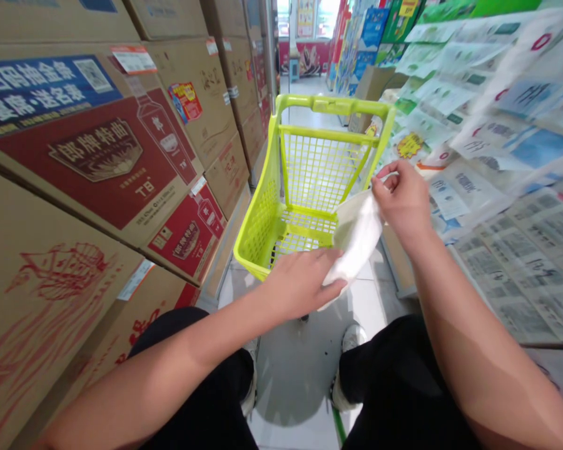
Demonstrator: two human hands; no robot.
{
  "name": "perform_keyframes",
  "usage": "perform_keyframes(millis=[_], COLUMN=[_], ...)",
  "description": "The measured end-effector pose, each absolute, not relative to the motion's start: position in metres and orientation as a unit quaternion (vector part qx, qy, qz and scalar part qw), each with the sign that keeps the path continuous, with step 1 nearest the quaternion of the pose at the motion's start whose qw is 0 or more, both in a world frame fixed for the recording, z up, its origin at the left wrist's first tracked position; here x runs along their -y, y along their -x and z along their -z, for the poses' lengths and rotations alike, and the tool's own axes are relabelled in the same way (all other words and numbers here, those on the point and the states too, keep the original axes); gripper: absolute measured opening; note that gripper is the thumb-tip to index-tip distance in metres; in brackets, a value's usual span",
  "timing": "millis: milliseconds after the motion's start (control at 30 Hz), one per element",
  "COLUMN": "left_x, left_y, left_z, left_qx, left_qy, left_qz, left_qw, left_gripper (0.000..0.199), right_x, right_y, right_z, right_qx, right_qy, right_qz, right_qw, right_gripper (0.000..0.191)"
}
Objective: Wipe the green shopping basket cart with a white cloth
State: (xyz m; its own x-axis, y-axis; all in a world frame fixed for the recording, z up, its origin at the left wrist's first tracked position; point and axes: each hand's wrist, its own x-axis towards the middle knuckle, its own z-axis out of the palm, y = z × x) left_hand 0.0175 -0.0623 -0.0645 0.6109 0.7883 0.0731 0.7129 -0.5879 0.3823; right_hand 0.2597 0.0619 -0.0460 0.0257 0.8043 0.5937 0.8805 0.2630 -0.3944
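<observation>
A white, soft, sheet-like item (362, 240) hangs between my two hands, in front of the right side of a lime-green basket cart (258, 231). My right hand (401, 197) pinches its upper right corner, thumb and index finger together. Lower down, my left hand (304, 278) has its lower left edge between thumb and fingers; the fingertips are partly hidden behind it. The mesh basket shows its grid bottom and back wall, and its handle frame stands upright at the far side.
Stacked cardboard boxes (182, 237) line the left side. White and green packages (478, 150) hang or stack along the right. My shoes (354, 337) and black-trousered knees are below. Farther down the aisle stands a blue stool (294, 69).
</observation>
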Motion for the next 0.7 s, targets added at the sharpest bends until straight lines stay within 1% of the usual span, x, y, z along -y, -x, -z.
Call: perform_keyframes(millis=[100,167,200,267,333,400,467,600,700], left_x=[0.068,0.07,0.07,0.067,0.064,0.06,0.055,0.039,0.021], left_y=[-0.027,-0.032,-0.034,-0.037,-0.037,-0.035,-0.031,-0.015,0.002], left_z=[0.07,0.074,0.076,0.077,0.078,0.08,0.083,0.091,0.092], left_qx=[-0.401,-0.403,-0.412,-0.432,-0.442,-0.432,-0.41,-0.372,-0.343], left_qy=[-0.895,-0.9,-0.9,-0.896,-0.894,-0.899,-0.911,-0.928,-0.938], left_qz=[-0.126,-0.115,-0.106,-0.066,-0.018,0.013,0.018,-0.003,-0.029], left_qw=[0.152,0.117,0.097,0.075,0.073,0.067,0.044,0.015,0.032], left_gripper=[0.069,0.075,0.079,0.083,0.085,0.085,0.082,0.08,0.081], right_x=[-0.068,-0.063,-0.058,-0.049,-0.042,-0.039,-0.04,-0.044,-0.044], right_y=[-0.261,-0.254,-0.249,-0.241,-0.236,-0.236,-0.24,-0.247,-0.242], right_z=[0.058,0.062,0.063,0.063,0.065,0.067,0.069,0.071,0.07], right_qx=[0.709,0.747,0.779,0.857,0.909,0.924,0.926,0.922,0.92], right_qy=[0.581,0.529,0.492,0.403,0.343,0.337,0.35,0.358,0.355], right_qz=[0.098,0.112,0.1,0.03,-0.043,-0.063,-0.047,-0.039,-0.049], right_qw=[0.388,0.387,0.375,0.318,0.234,0.167,0.136,0.14,0.158], right_gripper=[0.034,0.037,0.036,0.033,0.035,0.043,0.05,0.055,0.055])
